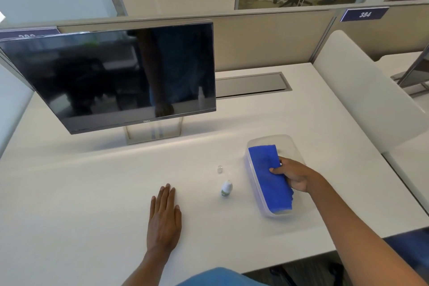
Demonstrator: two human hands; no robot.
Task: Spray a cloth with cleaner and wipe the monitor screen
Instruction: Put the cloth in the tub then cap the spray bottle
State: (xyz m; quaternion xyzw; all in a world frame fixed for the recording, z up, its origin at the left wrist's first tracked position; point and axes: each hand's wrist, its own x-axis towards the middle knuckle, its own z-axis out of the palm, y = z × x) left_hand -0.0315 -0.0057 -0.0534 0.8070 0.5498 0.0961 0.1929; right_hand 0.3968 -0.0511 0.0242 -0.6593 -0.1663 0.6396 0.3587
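A dark, switched-off monitor (120,74) stands on its silver stand at the back left of the white desk (92,193). A folded blue cloth (269,176) lies in a clear plastic tub (290,144) at the right. My right hand (294,177) grips the cloth's right edge, thumb on top. A small white spray bottle (226,188) stands uncapped between my hands, and its clear cap (220,169) sits just behind it. My left hand (164,218) rests flat on the desk, fingers together and extended, holding nothing.
A metal cable hatch (253,85) is set into the desk behind the tub. Beige partition walls (267,37) close the back. A white divider panel (362,90) bounds the desk on the right. The desk's near edge runs just in front of my body.
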